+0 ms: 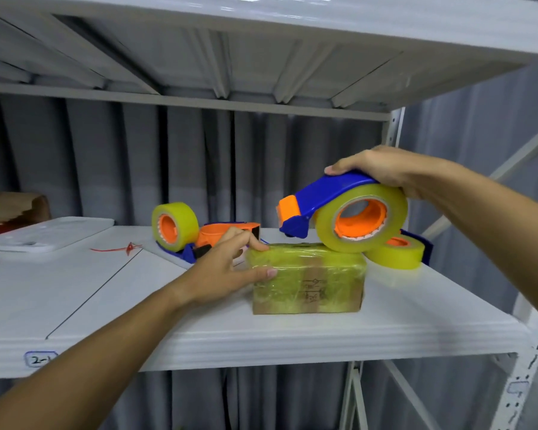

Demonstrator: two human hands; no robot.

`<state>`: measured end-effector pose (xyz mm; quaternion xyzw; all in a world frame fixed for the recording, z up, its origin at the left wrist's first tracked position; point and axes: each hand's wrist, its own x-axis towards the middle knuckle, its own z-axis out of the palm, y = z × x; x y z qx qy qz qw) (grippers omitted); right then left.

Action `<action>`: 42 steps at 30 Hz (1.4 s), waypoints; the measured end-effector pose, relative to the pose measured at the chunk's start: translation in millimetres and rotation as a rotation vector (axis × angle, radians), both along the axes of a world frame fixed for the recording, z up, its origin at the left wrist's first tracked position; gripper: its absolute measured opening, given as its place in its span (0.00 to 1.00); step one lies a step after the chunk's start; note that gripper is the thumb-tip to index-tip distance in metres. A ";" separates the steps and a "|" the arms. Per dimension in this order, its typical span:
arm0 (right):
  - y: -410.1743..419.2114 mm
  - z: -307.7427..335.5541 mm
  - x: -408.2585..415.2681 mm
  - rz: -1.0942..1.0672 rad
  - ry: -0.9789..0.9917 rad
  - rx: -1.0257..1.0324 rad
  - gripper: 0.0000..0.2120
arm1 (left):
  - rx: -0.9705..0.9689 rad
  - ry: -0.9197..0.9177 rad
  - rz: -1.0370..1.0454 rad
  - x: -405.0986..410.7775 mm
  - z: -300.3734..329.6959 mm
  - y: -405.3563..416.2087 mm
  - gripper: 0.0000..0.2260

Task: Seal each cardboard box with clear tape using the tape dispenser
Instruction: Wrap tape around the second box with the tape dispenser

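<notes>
In the head view, the small box sits on the white shelf, a bit right of the middle of the frame. It already has lots of shiny tape wrapped over it. The left hand rests on the box's left end, with its fingers on the top edge and its thumb flat on the front, lightly curled round that corner. The right hand, in the right part of the frame, is wrapped over the blue tape dispenser, and the roll touches the top of the box at its far right. The cutter end is lifted a little above the box. The box looks light, so it could slide or tip if the dispenser pulls hard, because only 1 hand holds it at 1 end. The sharp cutter points toward the left fingers, so a fast pull that way could scratch them. Tape could also wrinkle or stick to itself. 2 more rolls lie behind: 1 on a dispenser up left of the box, and 1 flat roll behind its right end.
</notes>
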<state>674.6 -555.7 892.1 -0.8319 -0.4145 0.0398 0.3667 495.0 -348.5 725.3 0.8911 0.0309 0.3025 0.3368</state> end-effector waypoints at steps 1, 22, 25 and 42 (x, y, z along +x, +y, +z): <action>4.5 1.8 -2.9 0.003 -0.016 -0.017 0.21 | -0.003 -0.011 -0.002 -1.1 -0.4 0.9 0.16; 65.6 12.5 -40.1 0.048 -0.202 -0.282 0.15 | -0.268 -0.149 0.088 -0.1 -15.9 -2.4 0.30; 67.4 11.0 -33.3 0.057 -0.168 -0.287 0.14 | -0.260 -0.178 0.085 0.0 -21.7 -5.3 0.25; 71.8 3.8 -9.8 0.099 -0.026 -0.256 0.12 | -0.122 -0.267 0.090 -2.8 -27.5 -12.1 0.18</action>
